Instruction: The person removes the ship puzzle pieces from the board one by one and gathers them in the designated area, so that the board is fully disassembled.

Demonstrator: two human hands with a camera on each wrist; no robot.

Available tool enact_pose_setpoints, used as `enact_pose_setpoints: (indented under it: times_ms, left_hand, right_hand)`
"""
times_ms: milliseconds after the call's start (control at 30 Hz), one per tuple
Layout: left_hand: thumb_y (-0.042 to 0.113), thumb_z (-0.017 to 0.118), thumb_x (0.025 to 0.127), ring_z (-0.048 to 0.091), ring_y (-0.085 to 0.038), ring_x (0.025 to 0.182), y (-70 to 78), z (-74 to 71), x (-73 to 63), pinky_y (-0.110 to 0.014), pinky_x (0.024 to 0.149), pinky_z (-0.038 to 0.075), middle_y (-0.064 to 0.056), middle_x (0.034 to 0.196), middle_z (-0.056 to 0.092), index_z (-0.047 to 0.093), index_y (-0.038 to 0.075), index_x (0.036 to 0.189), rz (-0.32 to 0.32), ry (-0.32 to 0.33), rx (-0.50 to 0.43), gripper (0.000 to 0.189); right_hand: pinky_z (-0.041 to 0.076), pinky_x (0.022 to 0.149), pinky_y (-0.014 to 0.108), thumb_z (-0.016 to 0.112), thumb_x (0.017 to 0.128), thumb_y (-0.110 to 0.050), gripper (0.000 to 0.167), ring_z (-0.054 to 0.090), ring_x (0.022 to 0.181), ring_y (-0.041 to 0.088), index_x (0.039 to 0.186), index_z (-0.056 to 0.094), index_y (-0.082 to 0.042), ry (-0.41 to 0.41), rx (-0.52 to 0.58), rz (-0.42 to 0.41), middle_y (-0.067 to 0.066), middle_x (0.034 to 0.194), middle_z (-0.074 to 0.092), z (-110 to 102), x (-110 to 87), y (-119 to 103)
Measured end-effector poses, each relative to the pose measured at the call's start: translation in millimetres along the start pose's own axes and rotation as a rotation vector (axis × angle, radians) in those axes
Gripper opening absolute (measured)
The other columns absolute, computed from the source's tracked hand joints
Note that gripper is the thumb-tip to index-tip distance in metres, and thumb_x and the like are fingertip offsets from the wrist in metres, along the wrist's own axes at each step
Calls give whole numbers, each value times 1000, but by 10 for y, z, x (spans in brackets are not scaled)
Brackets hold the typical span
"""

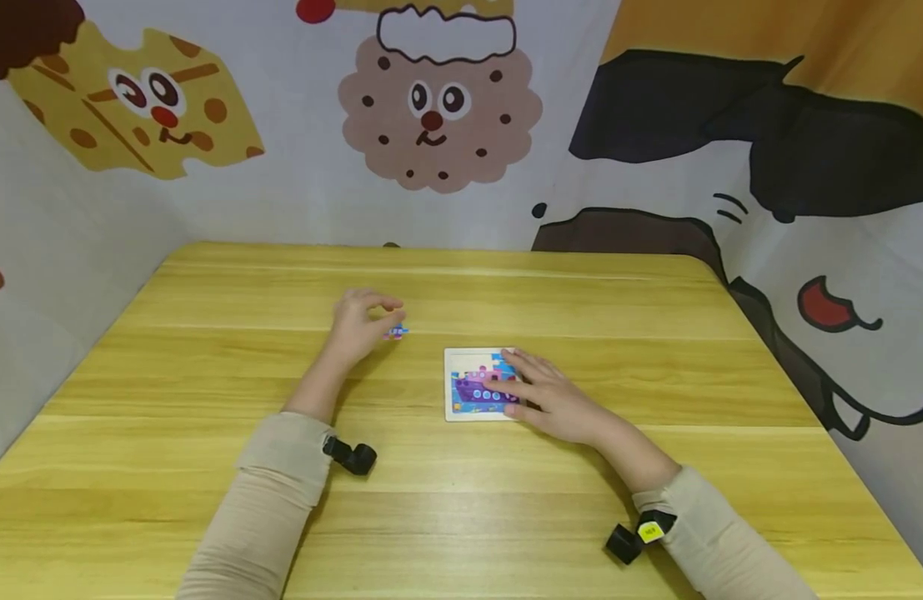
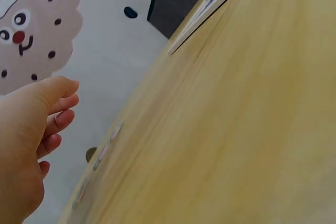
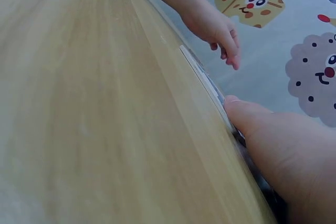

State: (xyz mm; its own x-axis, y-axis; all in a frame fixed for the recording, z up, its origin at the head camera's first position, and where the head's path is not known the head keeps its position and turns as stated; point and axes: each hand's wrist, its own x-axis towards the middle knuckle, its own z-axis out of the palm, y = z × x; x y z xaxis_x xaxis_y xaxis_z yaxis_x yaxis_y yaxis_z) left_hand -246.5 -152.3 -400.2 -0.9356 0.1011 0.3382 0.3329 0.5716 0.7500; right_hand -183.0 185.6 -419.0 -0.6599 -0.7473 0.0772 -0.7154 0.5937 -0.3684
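A white-framed jigsaw board (image 1: 449, 400), partly filled with a purple and pink ship on blue, lies flat at the middle of the table. My right hand (image 1: 557, 403) rests on its right side with fingers spread, hiding part of the picture. To the left and farther back, my left hand (image 1: 358, 323) hovers by several small loose puzzle pieces (image 1: 396, 332). In the left wrist view these puzzle pieces (image 2: 107, 146) lie flat on the wood below the hand. Its fingers are loosely bent, thumb forward, and nothing shows between them.
The wooden table (image 1: 446, 492) reaches back to a wall cloth (image 1: 296, 200) printed with cartoon food faces. Each sleeve carries a black wrist camera, the left camera (image 1: 353, 457) and the right camera (image 1: 626, 542).
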Motion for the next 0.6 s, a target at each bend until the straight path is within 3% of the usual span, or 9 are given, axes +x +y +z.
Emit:
enact_pose_setpoints:
  times_ms: [367,600]
  left_hand:
    - [16,74,84,48,-28,103,191,170,0,-51,99,21,-7,96,67,74,3,96,121,-35,15,17]
    - [20,73,85,49,-24,103,303,296,-39,-49,98,23,-3,93,67,74,7,97,136,-86,29,18]
  right_hand:
    - [9,109,59,47,98,-46,48,5,143,33,145,42,-35,7,39,65,13,158,8,-3,-18,-20]
    - [11,108,61,47,98,-48,47,4,143,33,143,44,-37,10,56,88,15,158,6,2,-26,-19]
